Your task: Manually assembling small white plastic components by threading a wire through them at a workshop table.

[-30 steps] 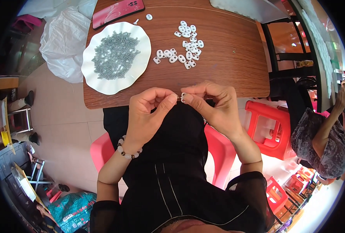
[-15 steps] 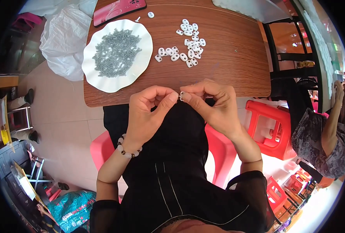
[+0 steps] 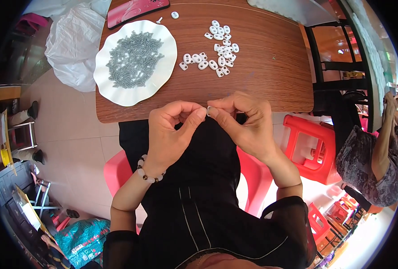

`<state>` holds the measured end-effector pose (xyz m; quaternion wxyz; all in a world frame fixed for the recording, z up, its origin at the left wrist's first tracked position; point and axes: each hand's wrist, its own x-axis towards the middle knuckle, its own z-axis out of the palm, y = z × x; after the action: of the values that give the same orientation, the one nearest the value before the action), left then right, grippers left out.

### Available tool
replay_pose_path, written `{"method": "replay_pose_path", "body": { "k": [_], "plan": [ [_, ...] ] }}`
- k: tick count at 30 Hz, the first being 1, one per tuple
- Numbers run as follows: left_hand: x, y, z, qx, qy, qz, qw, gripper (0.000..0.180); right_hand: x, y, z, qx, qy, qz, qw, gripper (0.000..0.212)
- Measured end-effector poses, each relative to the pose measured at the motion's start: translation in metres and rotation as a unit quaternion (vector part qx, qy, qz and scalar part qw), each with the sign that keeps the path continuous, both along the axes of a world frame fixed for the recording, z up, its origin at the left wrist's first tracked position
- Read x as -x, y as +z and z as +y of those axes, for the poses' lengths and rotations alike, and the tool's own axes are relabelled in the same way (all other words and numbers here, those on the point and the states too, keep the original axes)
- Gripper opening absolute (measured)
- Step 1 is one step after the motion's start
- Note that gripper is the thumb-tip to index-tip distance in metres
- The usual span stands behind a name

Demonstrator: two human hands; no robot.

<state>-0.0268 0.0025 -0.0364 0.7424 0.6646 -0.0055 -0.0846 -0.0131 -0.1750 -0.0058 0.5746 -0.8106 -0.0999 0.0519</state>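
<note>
Just past the table's near edge, my left hand (image 3: 174,130) and my right hand (image 3: 248,123) meet fingertip to fingertip. Between the right thumb and forefinger is a small white plastic piece (image 3: 208,111), mostly covered by the fingers. The left thumb and forefinger pinch together against its left side; what they hold is hidden. Beyond the hands lies a loose group of white two-holed plastic cord-lock parts (image 3: 221,56). To the left, a white wavy-rimmed plate (image 3: 105,92) bears a heap of small grey springs (image 3: 134,58).
A pink phone (image 3: 136,11), one white cord-lock part (image 3: 175,15) and a small white peg (image 3: 159,20) lie at the far left of the brown table (image 3: 270,67). A white plastic bag (image 3: 71,49) is beside it. A red stool (image 3: 313,150) and another person (image 3: 369,161) are at right.
The fingertips have drawn slightly closer together, and less of the white piece shows between them. Otherwise the hands hold nearly the same place.
</note>
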Motion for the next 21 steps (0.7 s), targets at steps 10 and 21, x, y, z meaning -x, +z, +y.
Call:
{"method": "replay_pose_path", "body": {
  "k": [10, 21],
  "plan": [
    [-0.0006, 0.0014, 0.0032, 0.007, -0.017, 0.024, 1.000, 0.016, -0.0037, 0.0012, -0.0013, -0.012, 0.013, 0.032, 0.999, 0.010],
    [0.0010, -0.0067, 0.0007, -0.018, 0.011, -0.013, 1.000, 0.013, -0.0010, -0.0018, 0.0029, 0.000, 0.005, 0.005, 1.000, 0.011]
  ]
}}
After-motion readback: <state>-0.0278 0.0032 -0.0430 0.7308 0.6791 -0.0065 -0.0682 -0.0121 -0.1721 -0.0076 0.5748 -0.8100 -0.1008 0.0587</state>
